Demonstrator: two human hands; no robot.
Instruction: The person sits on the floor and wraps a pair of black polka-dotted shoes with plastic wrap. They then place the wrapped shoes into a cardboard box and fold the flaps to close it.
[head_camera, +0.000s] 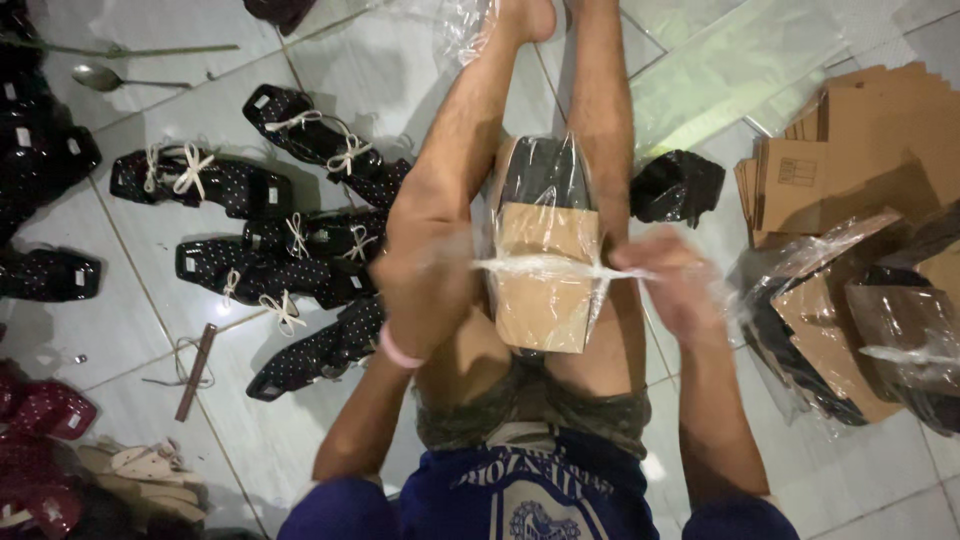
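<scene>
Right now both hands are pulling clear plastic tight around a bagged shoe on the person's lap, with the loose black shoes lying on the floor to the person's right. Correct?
Not quite: in the head view the loose black shoes lie to the person's left. Both the left hand and right hand do pull the clear plastic.

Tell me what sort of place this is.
Probably a home workshop where footwear is packed by hand. Black dotted sandals lie in rows on the tiled floor, flat cardboard pieces are stacked at the right, and both hands pull clear plastic around a wrapped pair on the person's lap.

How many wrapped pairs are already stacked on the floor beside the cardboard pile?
2 wrapped pairs show right of the legs: one nearer the knee, one at the frame edge, below the cardboard pile. More may be hidden beneath.
</scene>
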